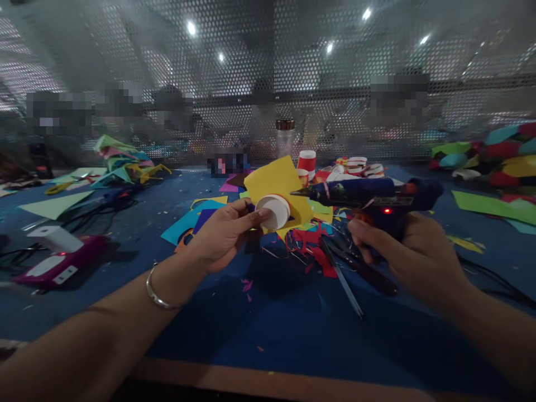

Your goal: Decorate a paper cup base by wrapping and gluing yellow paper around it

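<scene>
My left hand (pixel 228 231) pinches a round white paper cup piece (pixel 274 212) between thumb and fingers, with its pale round face towards me. Directly behind it stands a sheet of yellow paper (pixel 268 181); whether the two are stuck together I cannot tell. A dark blue hot glue gun (pixel 368 192) with a small red light on is gripped in my right hand (pixel 412 248). Its black nozzle points left, and the tip is just above and right of the cup piece. Below the hands, scissors (pixel 364 265) and a slim pen-like stick (pixel 343 282) lie among red paper scraps (pixel 316 251).
Red and white paper cups (pixel 307 162) stand behind the yellow sheet, near a brown-lidded jar (pixel 285 137). At left lies a magenta power strip (pixel 67 262) with a white plug. Coloured paper piles (pixel 121 159) cover both sides of the blue table (pixel 234 335). A perforated metal screen (pixel 251 67) rises behind.
</scene>
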Available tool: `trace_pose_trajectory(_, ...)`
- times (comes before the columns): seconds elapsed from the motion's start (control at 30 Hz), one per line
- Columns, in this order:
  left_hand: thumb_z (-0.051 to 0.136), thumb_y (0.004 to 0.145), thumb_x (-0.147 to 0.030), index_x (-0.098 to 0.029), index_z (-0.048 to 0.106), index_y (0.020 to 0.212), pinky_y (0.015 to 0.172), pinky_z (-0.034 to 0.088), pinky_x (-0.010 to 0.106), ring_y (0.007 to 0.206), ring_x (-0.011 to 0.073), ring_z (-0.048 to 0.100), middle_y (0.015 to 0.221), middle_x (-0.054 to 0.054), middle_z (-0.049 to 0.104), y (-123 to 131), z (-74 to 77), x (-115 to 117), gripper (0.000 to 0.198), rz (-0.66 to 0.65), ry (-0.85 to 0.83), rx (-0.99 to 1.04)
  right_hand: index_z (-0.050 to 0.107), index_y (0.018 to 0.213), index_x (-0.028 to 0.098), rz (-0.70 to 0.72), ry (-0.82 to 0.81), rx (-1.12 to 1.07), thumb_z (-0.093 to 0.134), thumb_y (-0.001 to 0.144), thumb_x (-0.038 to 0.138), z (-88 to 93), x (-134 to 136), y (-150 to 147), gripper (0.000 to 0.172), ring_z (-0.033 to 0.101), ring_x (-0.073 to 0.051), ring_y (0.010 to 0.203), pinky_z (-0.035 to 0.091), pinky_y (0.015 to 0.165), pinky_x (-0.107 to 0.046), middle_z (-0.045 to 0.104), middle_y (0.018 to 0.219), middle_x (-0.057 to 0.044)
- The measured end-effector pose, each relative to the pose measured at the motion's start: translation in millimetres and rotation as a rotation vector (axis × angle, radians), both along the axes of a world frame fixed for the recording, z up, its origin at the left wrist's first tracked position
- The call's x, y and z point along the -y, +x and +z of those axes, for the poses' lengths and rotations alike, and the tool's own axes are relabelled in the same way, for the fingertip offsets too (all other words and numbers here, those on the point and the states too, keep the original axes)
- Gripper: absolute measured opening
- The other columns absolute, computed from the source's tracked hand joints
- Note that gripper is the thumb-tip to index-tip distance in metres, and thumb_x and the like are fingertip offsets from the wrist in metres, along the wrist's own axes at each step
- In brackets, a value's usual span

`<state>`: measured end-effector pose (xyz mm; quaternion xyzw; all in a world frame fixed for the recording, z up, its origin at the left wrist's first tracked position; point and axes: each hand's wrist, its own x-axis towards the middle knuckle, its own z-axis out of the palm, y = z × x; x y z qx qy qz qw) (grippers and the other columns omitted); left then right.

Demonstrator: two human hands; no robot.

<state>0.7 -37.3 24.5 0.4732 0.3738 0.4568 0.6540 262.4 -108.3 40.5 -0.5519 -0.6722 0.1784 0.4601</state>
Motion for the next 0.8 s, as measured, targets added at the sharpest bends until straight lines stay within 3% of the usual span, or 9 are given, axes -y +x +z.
trace_pose_trajectory(0.1,0.102,0.055,-0.038,-0.019,0.073,0.087,0.061,0.05,0.024,0.077,0.0136,0.064,0.094,0.003,0.075,0.6,0.6,0.1,0.046,0.044,0.042,0.021,0.058,0.048,0.026,-0.025,0.013,0.07,0.065,0.087,0.067,-1.6,-0.4,1.3,0.057,0.054,-0.016,0.041,0.04,0.043,-0.031,0.058,0.043,-0.001)
trace_pose_trajectory(0.3,0.098,0.064,-0.035,-0.018,0.073,0.087,0.074,0.053,0.027,0.09,0.0165,0.067,0.094,0.003,0.076,1.2,1.1,2.4,0.038,0.048,0.103,0.011,0.053,0.043,0.026,0.001,0.087,0.168,0.059,0.092,0.068,-2.0,-4.2,1.2,0.064,0.051,-0.016,0.038,0.034,0.042,-0.032,0.055,0.041,-0.002)
trace_pose_trajectory(0.8,0.1,0.058,-0.039,-0.016,0.074,0.084,0.081,0.054,0.029,0.081,0.0141,0.067,0.083,0.0,0.073,3.1,-2.3,2.1,0.044,0.079,0.185,0.019,0.049,0.043,0.027,-0.053,0.179,0.336,0.049,0.096,0.071,-1.0,-3.0,-1.0,0.069,0.048,-0.015,0.037,0.03,0.045,-0.033,0.048,0.039,0.0)
